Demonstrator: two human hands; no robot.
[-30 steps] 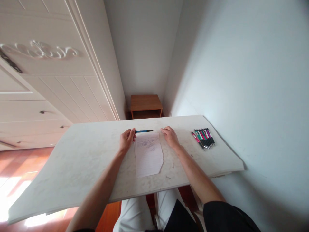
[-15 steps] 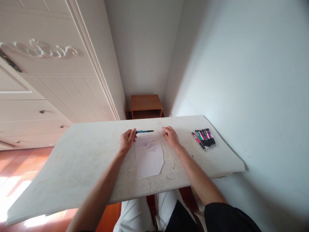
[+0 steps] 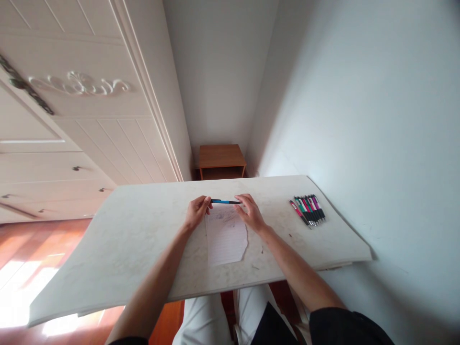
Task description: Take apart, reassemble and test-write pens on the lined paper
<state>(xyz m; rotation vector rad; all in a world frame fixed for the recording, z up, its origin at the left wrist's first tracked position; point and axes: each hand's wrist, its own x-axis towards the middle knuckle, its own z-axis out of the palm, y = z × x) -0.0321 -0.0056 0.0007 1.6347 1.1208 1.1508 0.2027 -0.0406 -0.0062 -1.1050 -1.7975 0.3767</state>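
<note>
My left hand [image 3: 197, 212] pinches a blue pen [image 3: 225, 201] by its clip end, with the fingers curled round it. The pen lies level in the air above the top of a lined sheet of paper [image 3: 226, 242]. At the pen's dark front end, my right hand [image 3: 251, 213] has its thumb below and its fingers above, closed about the tip. The very tip is hidden between those fingers. Purple scribbles mark the upper part of the sheet, and its right edge is torn.
Several pens [image 3: 309, 210] in pink, green and purple lie side by side at the right of the white table [image 3: 143, 239]. Small dark bits are scattered near the paper. A wooden stand [image 3: 222, 155] is beyond the table, a white cabinet [image 3: 108, 100] at left, a wall at right.
My right hand has closed in on the pen's front end, where a gap stood between them before. The pen is still in my left hand. The whole view has shifted slightly.
</note>
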